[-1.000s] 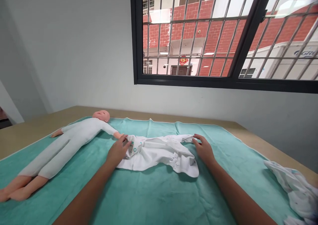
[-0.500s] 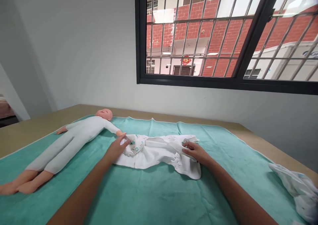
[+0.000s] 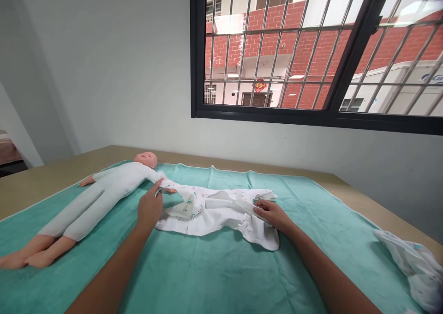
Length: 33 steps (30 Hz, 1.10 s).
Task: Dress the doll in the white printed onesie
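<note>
A white baby garment (image 3: pixel 218 219) with small green and coloured prints lies crumpled across the green cloth in front of me. My left hand (image 3: pixel 151 205) pinches a narrow end of it, stretched up and left like a sleeve, right beside the doll's arm. Part of the doll's hand (image 3: pixel 170 190) shows under that end. At the other side, my right hand (image 3: pixel 273 214) has thumb and fingers closed on the garment's right part. The baby doll (image 3: pixel 114 187), in a white body with bare feet and head, lies on its back at the left.
The green cloth (image 3: pixel 207 277) covers most of the tan table (image 3: pixel 104 153). Another white printed garment (image 3: pixel 411 263) lies bunched at the right edge. Behind the table stand a grey wall (image 3: pixel 138 74) and a barred window with a dark frame (image 3: pixel 263 120).
My left hand has moved up and left, drawing the garment's left end out toward the doll's arm. My right hand keeps its hold in about the same place.
</note>
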{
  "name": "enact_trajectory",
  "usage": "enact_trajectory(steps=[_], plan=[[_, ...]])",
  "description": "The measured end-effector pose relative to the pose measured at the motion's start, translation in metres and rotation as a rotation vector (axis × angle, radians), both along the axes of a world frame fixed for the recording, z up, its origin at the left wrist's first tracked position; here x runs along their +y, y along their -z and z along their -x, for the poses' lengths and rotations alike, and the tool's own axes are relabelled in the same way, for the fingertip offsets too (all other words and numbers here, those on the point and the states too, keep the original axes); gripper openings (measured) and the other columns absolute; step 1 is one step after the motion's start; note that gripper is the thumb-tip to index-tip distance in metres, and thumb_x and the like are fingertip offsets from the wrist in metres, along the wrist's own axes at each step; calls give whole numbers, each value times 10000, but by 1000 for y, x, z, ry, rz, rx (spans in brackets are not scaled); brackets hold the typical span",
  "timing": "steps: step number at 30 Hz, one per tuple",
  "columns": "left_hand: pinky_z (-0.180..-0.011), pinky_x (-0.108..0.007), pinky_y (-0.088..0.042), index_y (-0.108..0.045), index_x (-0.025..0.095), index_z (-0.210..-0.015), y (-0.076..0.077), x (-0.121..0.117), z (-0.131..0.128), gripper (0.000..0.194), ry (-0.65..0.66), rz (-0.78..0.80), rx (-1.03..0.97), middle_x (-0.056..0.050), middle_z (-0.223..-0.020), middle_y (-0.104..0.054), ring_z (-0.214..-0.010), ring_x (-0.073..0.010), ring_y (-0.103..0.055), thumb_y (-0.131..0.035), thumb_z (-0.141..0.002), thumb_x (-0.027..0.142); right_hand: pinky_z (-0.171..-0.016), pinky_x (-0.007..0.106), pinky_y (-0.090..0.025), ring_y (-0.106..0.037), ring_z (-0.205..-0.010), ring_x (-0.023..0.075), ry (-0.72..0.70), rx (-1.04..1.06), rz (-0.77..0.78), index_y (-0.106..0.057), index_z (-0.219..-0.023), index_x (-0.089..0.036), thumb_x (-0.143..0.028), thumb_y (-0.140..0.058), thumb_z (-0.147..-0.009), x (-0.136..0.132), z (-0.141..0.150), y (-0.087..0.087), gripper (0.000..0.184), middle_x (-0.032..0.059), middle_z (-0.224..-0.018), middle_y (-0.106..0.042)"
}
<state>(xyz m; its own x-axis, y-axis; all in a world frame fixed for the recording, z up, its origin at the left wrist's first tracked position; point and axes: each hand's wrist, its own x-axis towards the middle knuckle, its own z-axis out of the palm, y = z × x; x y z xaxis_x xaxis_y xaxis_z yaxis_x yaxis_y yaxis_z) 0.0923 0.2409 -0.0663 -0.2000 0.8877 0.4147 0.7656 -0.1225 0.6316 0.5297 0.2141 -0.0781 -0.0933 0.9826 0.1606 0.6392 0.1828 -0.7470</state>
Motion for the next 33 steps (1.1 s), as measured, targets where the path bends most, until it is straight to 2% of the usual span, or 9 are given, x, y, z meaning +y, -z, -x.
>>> enact_trajectory(steps=[4, 6, 8, 12, 16, 20, 25, 30, 33], plan=[[-1125, -408, -321, -324, 188, -1448, 5, 3, -12, 592, 18, -67, 20, -90, -1571, -248, -1443, -263, -250, -337, -857, 205, -582, 251, -334, -472, -628, 150, -4, -10, -12, -674, -819, -202, -450, -568, -795, 0, 1, 0, 271, -27, -648, -545], [-1121, -397, -319, -397, 140, -1385, 6, 2, -20, 530, 11, -50, 32, -138, -1521, -320, -1411, -268, -308, -336, -872, 257, -594, 255, -350, -493, -648, 157, -4, -4, -14, -678, -816, -199, -447, -573, -791, -1, 1, 0, 270, -17, -677, -575], [-1023, -362, -402, -547, 178, -1218, 2, -3, -26, 412, 48, -13, 58, -117, -1328, -541, -1254, -256, -492, -352, -884, 321, -598, 256, -362, -507, -658, 162, 0, 5, -12, -682, -815, -197, -451, -580, -784, -1, 1, -1, 276, -11, -694, -593], [-660, -279, -419, -647, 258, -825, -10, -16, -32, 304, 317, 238, 264, -4, -852, -687, -766, -200, -619, -494, -823, 521, -589, 256, -370, -509, -639, 160, 7, 24, -2, -677, -816, -200, -476, -578, -782, 1, -1, 0, 296, -18, -662, -577], [-674, -288, -387, -663, 275, -949, -10, -20, -28, 358, 453, 261, 467, -46, -1016, -649, -932, -264, -591, -665, -676, 507, -613, 266, -415, -557, -686, 175, 53, 166, 33, -671, -814, -190, -498, -619, -756, 0, -1, -5, 318, 3, -730, -632], [-690, -315, -384, -651, 246, -842, -4, -18, -29, 173, 338, 205, 421, -71, -948, -655, -903, -274, -601, -538, -782, 363, -612, 272, -457, -604, -705, 182, 68, 416, 132, -666, -885, -200, -540, -617, -760, -7, 5, -16, 365, 23, -821, -685], [-680, -329, -421, -581, 221, -873, -18, -16, -35, 309, 99, 135, 153, -66, -854, -682, -781, -248, -628, -321, -904, 384, -630, 308, -501, -651, -751, 216, 102, 476, 62, -674, -1025, -209, -552, -594, -775, -10, 9, -26, 432, 73, -932, -717], [-711, -311, -489, -541, 176, -1018, -27, -11, -25, 345, -81, 77, -124, -87, -995, -685, -850, -226, -651, -323, -901, 417, -575, 325, -462, -623, -645, 219, 342, 200, -120, -716, -870, -176, -477, -594, -762, 0, -12, -24, 342, 83, -745, -701], [-821, -370, -470, -558, 177, -1046, -22, -14, -29, 284, -63, -19, -11, -119, -1088, -641, -978, -270, -606, -396, -876, 338, -628, 336, -445, -600, -695, 219, 474, 66, -208, -678, -772, -195, -406, -588, -741, 0, -12, -26, 231, 68, -786, -673]])
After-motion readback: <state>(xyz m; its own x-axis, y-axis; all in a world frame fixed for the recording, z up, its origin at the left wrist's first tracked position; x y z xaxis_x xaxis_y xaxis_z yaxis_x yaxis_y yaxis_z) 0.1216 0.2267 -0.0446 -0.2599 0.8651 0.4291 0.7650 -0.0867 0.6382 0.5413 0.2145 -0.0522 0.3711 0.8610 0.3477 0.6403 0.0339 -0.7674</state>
